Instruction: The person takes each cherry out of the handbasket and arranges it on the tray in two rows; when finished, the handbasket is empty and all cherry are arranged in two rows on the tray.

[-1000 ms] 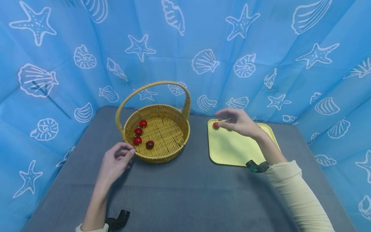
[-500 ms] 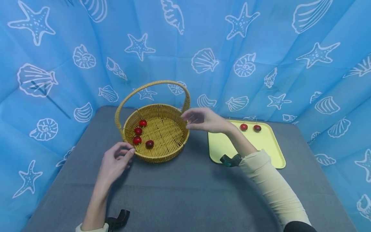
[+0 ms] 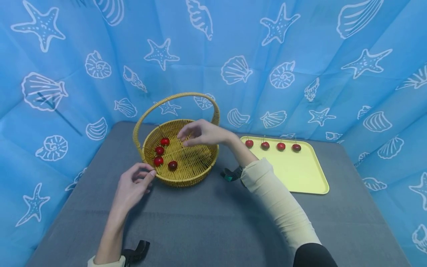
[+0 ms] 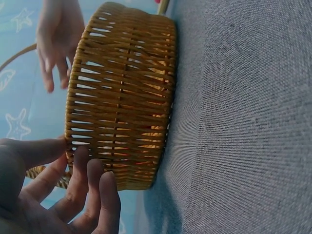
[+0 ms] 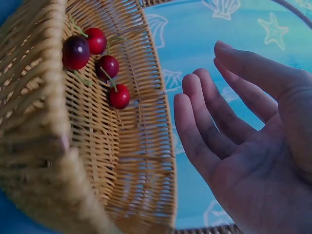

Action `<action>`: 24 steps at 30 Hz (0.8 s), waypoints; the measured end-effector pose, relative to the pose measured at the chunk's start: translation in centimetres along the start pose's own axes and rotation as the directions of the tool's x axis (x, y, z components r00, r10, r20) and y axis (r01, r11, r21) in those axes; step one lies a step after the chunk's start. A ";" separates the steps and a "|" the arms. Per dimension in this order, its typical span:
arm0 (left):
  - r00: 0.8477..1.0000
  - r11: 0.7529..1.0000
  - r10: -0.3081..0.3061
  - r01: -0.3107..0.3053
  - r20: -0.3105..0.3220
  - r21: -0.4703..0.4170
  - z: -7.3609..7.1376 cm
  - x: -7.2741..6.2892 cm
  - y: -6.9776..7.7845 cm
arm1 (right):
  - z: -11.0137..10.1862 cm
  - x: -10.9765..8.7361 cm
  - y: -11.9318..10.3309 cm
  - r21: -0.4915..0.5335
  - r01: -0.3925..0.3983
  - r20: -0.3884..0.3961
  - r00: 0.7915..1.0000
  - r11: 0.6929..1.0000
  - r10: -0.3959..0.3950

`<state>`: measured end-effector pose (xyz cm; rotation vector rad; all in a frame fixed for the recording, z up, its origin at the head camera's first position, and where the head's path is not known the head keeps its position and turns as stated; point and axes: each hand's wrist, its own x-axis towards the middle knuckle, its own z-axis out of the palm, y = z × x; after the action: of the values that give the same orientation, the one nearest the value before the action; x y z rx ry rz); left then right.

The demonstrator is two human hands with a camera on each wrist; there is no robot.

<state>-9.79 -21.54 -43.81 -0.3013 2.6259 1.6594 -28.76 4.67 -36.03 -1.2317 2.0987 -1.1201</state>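
Note:
A round wicker basket (image 3: 186,181) with a tall arched handle stands left of the middle. Thumb and forefinger of my left hand (image 3: 135,185) pinch its rim at the near left; the left wrist view shows the other fingers loosely bent beside the woven wall. Over the basket hovers my right hand (image 3: 203,133), fingers relaxed and apart, nothing between them in the right wrist view. Several red cherries with green stems lie inside on the left, among them a bright red cherry (image 5: 119,96) and a dark cherry (image 3: 172,165).
To the right lies a yellow rectangular tray (image 3: 300,174) with several cherries in a row along its far edge, one being a red cherry (image 3: 249,143). A grey cloth (image 3: 200,230) covers the table. Behind hangs a blue curtain (image 3: 207,48) with shell prints.
My right hand has let go of a cherry at the tray's far left corner and moved left over the basket. The left hand keeps its place on the rim.

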 end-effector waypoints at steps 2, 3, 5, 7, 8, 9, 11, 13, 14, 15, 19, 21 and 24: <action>1.000 1.000 0.003 -0.003 0.000 0.001 0.0 0.1 0.0 | 0.3 0.9 0.3 0.001 -0.009 0.003 1.000 1.000 0.009; 1.000 1.000 0.004 -0.004 0.001 0.001 0.0 0.1 0.0 | 0.4 1.3 0.4 0.003 -0.016 0.005 1.000 1.000 0.016; 1.000 1.000 0.006 -0.006 0.002 0.002 0.1 0.2 0.1 | 0.8 1.9 0.7 0.034 -0.041 0.011 0.999 0.999 0.040; 1.000 1.000 0.008 -0.008 0.003 0.000 0.1 0.2 0.1 | 1.1 2.5 0.9 0.060 -0.067 0.015 0.998 0.996 0.066; 1.000 1.000 0.010 -0.010 0.002 -0.001 0.1 0.2 0.0 | 1.2 2.8 1.0 0.075 -0.080 0.018 0.997 0.994 0.079; 1.000 1.000 0.013 -0.013 0.002 -0.004 0.1 0.2 0.0 | 1.4 3.1 1.1 0.088 -0.093 0.022 0.996 0.992 0.091; 1.000 1.000 0.020 -0.020 -0.001 -0.011 0.1 0.2 0.0 | 1.7 3.6 1.3 0.120 -0.117 0.030 0.993 0.986 0.114; 1.000 0.999 0.027 -0.027 -0.006 -0.017 0.1 0.1 -0.1 | 2.0 4.2 1.5 0.140 -0.135 0.040 0.991 0.981 0.131; 1.000 0.999 0.028 -0.028 -0.008 -0.020 0.1 0.0 -0.1 | 2.2 4.4 1.6 0.149 -0.146 0.045 0.989 0.978 0.141; 1.000 0.999 0.029 -0.029 -0.010 -0.022 0.1 0.0 -0.1 | 2.4 4.6 1.7 0.159 -0.154 0.044 0.988 0.975 0.149; 1.000 1.000 0.027 -0.027 -0.016 -0.017 0.1 -0.2 -0.1 | 3.2 5.5 2.1 0.182 -0.180 0.032 0.984 0.967 0.177; 1.000 1.000 0.025 -0.025 -0.017 -0.012 0.0 -0.2 0.0 | 3.5 5.7 2.2 0.196 -0.187 0.030 0.982 0.963 0.185; 1.000 1.000 0.028 -0.028 -0.014 -0.003 0.1 -0.1 0.0 | 3.8 5.9 2.5 0.202 -0.205 0.041 0.979 0.958 0.200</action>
<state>-9.71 -21.47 -43.87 -0.2789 2.6497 1.6757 -30.14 -1.35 -40.16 -0.9058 1.9843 -1.1905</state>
